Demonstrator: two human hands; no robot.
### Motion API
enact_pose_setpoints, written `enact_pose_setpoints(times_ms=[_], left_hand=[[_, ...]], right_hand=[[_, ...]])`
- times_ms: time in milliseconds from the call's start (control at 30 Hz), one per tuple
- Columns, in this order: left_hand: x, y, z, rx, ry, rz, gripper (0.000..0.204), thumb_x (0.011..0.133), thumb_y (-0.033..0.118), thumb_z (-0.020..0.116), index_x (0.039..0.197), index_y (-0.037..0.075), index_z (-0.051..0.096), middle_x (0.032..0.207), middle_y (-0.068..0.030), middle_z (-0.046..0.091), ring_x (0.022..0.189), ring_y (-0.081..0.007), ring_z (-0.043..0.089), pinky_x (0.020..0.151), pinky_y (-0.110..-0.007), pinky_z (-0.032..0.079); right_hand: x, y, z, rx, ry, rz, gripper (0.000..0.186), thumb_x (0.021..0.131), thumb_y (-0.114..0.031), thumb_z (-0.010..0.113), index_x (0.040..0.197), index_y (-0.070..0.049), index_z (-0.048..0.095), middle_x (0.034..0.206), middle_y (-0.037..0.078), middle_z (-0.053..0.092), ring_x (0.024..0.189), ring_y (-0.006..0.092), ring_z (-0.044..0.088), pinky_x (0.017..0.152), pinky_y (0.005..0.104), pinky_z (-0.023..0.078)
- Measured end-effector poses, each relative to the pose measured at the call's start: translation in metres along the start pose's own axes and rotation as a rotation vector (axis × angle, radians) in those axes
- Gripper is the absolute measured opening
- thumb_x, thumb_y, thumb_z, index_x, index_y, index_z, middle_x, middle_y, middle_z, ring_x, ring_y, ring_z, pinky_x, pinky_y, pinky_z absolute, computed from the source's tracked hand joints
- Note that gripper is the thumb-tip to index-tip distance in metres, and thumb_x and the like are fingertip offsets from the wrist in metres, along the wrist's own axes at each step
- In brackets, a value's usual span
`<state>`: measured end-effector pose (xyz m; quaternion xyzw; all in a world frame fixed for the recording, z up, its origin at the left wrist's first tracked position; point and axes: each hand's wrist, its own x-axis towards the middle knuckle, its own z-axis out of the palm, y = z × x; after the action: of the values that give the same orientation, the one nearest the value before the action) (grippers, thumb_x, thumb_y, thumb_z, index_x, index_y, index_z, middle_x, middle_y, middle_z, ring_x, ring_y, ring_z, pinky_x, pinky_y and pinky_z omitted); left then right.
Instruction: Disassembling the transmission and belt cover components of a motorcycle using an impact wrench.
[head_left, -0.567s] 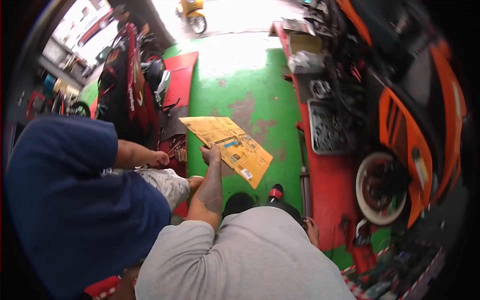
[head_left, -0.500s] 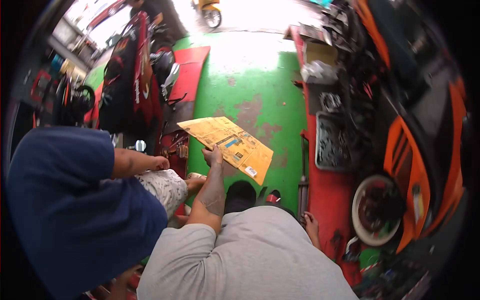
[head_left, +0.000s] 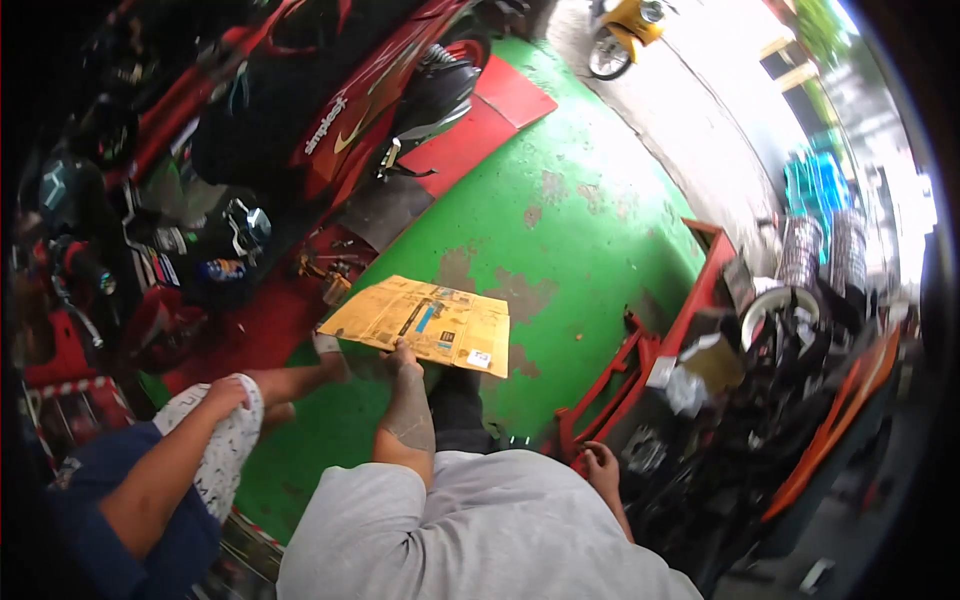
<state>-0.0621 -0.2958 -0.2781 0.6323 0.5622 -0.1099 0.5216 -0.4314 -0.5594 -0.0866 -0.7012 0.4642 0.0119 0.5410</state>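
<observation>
My left hand (head_left: 402, 352) grips the near edge of a flat yellow cardboard piece (head_left: 380, 312), with the thumb on its upper face. Dark stains, a blue printed strip and a small white label mark the worn cardboard. It is held out in front of my body, tilted, above the green floor (head_left: 520, 230). My right hand (head_left: 600, 468) hangs low at my right side, its fingers loosely bent and apart, with nothing visible in it. Closest to that hand is a red metal frame (head_left: 620, 385); whether they touch I cannot tell.
At lower left is another person in a blue shirt (head_left: 85, 510) and patterned white shorts. A red motorcycle (head_left: 340, 140) stands on a red platform at far left. Dark parts and a clear plastic bag (head_left: 686, 390) crowd the right side. A yellow scooter (head_left: 625, 40) stands outside.
My view has swung left, so the floor lane now runs toward the upper right. The other person now appears lower at the left. The cardboard stays in my left hand, slightly lower in view.
</observation>
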Motion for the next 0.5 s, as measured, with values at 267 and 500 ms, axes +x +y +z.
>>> enact_pose_setpoints(times_ms=[267,500], left_hand=[[-0.042,-0.047,0.102,-0.529,-0.140,-0.183,0.058,0.089,0.013,0.067,0.138,-0.002,0.041,0.130,-0.0141,0.056,0.112,-0.0253,0.057,0.096,-0.043,0.045],[0.020,-0.111,0.134,-0.373,0.041,-0.247,0.050,0.088,0.019,0.065,0.129,-0.004,0.049,0.132,-0.0162,0.053,0.116,-0.0289,0.052,0.095,-0.043,0.044]], right_hand=[[0.180,-0.232,-0.069,-0.752,-0.262,-0.072,0.022,0.089,-0.009,0.063,0.110,-0.004,0.065,0.102,0.009,0.069,0.092,0.0193,0.067,0.081,0.0325,0.053],[0.407,-0.307,-0.061,-1.088,-0.513,-0.362,0.022,0.086,-0.009,0.061,0.108,-0.004,0.065,0.107,0.012,0.066,0.097,0.0243,0.066,0.077,0.0328,0.055]])
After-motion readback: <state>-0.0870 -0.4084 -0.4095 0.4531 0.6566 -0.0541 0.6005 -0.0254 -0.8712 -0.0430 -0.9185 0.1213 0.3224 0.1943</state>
